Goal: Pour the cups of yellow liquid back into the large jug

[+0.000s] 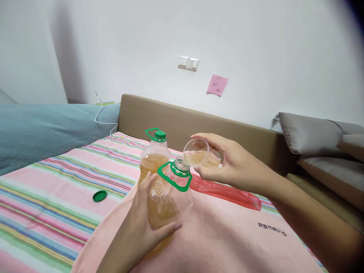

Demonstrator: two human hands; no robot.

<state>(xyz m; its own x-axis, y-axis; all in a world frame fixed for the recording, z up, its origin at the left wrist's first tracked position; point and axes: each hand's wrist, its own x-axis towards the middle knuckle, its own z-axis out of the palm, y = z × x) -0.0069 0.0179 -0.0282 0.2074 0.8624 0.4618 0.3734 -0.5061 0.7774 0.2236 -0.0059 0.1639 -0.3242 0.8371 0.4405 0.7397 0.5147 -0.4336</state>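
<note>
My left hand [142,223] is wrapped round the lower side of a clear plastic jug [167,204] of pale amber liquid. The jug has a green handle ring [182,188], and its mouth is uncapped. In my right hand [230,163] is a clear plastic cup [196,151], gripped between thumb and fingers. The cup tilts to the left with similar liquid in it, its rim right at the jug's mouth. Whether liquid is flowing I cannot tell. Just behind stands a second jug [153,161] with its green cap on, holding amber liquid too.
A loose green cap [99,196] lies on the striped bedsheet [57,189] at left. Under the jugs is a pink cloth [227,239], with a crumpled red plastic bag [224,193] across it. A brown headboard [170,117] runs behind; grey cushions [309,132] are piled at right.
</note>
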